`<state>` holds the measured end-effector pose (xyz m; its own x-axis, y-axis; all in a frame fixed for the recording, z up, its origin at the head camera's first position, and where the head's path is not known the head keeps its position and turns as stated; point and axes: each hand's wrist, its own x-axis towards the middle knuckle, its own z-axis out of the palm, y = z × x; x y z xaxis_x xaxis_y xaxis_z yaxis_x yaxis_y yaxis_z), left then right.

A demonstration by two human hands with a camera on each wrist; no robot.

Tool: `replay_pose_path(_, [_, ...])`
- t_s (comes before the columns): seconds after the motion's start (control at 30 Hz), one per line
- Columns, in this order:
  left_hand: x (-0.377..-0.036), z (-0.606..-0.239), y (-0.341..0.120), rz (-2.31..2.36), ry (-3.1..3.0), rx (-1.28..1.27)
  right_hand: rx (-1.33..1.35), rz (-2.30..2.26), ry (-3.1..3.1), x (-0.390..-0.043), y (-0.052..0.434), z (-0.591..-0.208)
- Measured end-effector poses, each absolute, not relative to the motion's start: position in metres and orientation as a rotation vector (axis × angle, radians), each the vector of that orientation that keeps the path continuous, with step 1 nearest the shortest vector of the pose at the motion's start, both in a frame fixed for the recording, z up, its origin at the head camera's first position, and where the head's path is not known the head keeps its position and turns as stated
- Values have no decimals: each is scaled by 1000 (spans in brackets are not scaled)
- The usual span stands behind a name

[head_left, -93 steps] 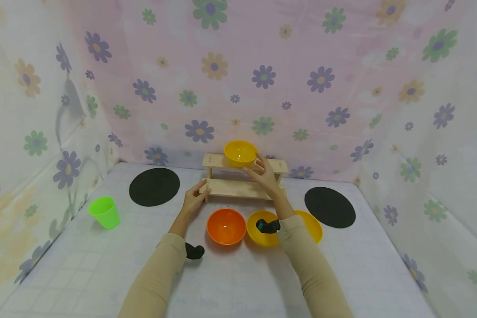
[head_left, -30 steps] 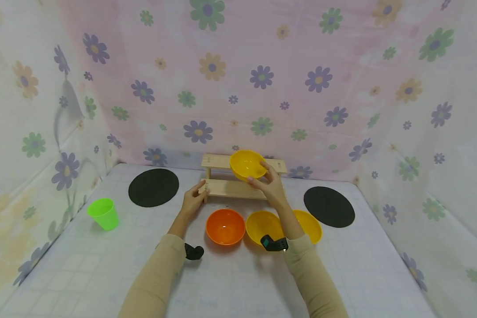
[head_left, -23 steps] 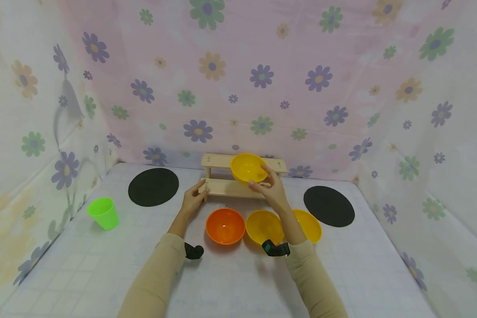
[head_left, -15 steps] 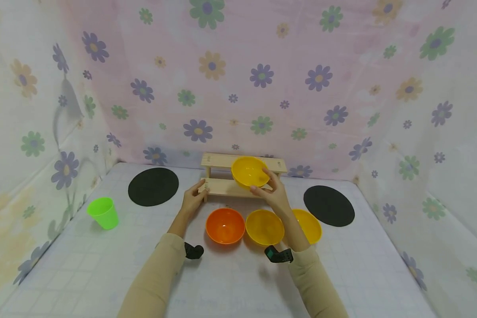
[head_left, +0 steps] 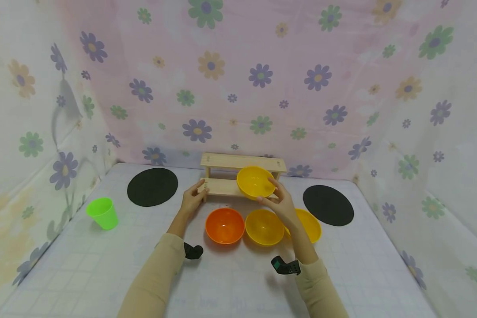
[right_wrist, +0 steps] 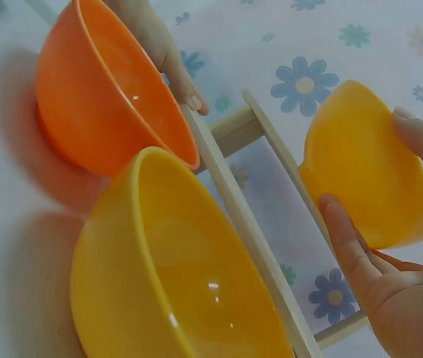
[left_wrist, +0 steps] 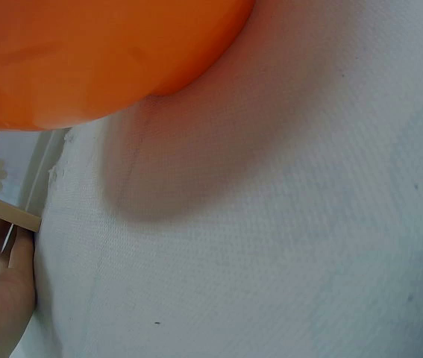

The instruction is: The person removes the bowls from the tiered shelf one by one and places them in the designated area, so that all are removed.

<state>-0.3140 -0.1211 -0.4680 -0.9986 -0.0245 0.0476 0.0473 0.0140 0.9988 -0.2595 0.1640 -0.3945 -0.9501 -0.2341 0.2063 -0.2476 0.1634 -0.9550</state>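
Observation:
Tilted toward me, a small yellow bowl (head_left: 255, 182) is pinched at its right side by my right hand (head_left: 283, 206), in front of the shelf's lower board. In the right wrist view the thumb and fingers of that hand spread round the bowl's (right_wrist: 368, 168) outside. My left hand (head_left: 191, 199) holds the left end of the lower board of a two-step wooden shelf (head_left: 224, 187). Its fingers also show at the wood in the left wrist view. An orange bowl (head_left: 225, 226) stands on the table between my forearms.
Right of the orange bowl stand a larger yellow bowl (head_left: 264, 227) and another yellow bowl (head_left: 311, 226), partly hidden by my right forearm. Black round mats (head_left: 153, 187) lie on both sides of the shelf. A green cup (head_left: 104, 213) stands far left. Flowered cloth walls (head_left: 238, 79) surround the table.
My right hand has brought the small yellow bowl off the shelf's upper board, down and toward me, slightly right. The bowl now leans toward me. My left hand stays at the shelf.

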Motion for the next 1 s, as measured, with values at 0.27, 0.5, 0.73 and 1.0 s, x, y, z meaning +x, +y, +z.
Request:
replay_pose_path(0.27, [-314, -469, -122, -2181, -2196, -23, 425, 1977, -2409, -250, 175, -401])
replay_pose_path(0.5, [-317, -472, -123, -2207, -2157, -40, 350, 1991, -2449, -251, 194, -422])
replay_pose_path(0.73, [-317, -471, -122, -2181, -2191, -2, 275, 1960, -2476, -244, 214, -432])
replay_pose_path(1.0, [-333, -495, -124, -2146, -2194, -4, 309, 1907, -2424, -233, 240, -435])
